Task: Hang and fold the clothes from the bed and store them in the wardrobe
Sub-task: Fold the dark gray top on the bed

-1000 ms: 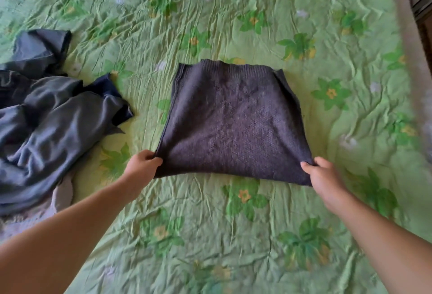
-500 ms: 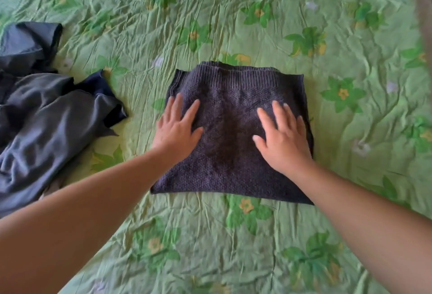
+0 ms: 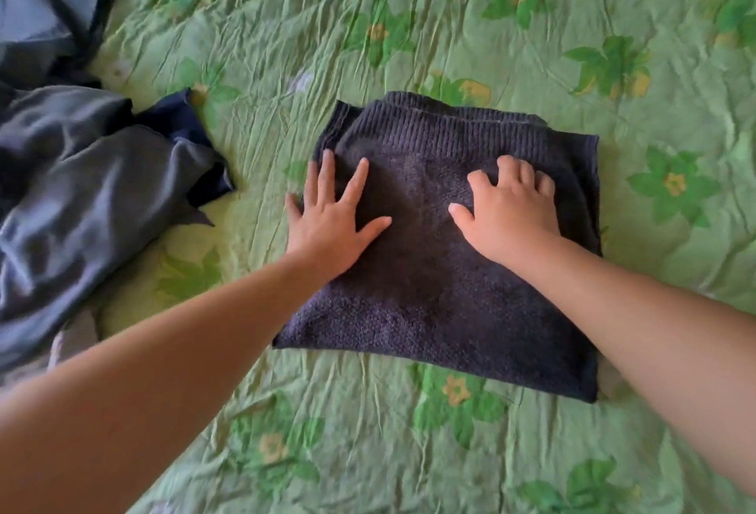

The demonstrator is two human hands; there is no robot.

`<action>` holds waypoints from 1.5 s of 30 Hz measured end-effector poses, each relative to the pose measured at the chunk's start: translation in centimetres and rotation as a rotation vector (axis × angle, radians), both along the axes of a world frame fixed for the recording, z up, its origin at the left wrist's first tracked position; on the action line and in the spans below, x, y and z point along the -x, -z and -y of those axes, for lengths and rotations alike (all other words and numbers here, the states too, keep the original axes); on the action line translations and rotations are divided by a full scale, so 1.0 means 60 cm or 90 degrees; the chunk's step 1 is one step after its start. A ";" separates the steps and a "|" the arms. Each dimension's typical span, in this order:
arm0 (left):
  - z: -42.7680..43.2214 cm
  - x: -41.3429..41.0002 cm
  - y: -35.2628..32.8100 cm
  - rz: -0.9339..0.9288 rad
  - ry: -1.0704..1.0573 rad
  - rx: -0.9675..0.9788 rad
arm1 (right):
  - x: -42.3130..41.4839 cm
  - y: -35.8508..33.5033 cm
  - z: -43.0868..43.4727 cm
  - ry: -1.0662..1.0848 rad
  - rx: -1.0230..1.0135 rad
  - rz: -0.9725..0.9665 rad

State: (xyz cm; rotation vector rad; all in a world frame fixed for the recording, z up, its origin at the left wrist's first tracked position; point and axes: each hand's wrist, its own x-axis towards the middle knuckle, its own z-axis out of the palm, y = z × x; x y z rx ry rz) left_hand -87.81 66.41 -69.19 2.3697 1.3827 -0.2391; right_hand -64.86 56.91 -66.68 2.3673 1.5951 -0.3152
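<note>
Head view, dark knit sweater (image 3: 442, 309), folded square, ribbed far edge

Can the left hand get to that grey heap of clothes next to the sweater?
Probably yes. The left hand lies flat on the folded sweater, and only bare bedspread separates it from the grey clothes beside it.

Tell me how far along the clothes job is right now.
Done: the dark knit sweater lies folded into a rectangle on the green bedspread. In hand: the left hand and right hand press on top of it, smoothing it by the look of it. Left: the grey garments beside it lie crumpled and unfolded, the folded sweater is not yet stored, and no wardrobe is in view.
</note>
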 end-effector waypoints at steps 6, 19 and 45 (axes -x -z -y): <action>0.076 0.161 -0.033 0.150 -0.364 0.187 | 0.122 -0.053 -0.149 -0.398 -0.042 -0.088; 0.177 0.156 -0.079 0.397 -0.408 0.378 | 0.218 -0.090 -0.203 -0.602 0.185 0.093; 0.342 -0.101 -0.082 0.328 -0.380 0.247 | -0.120 -0.013 0.151 0.216 -0.155 -0.267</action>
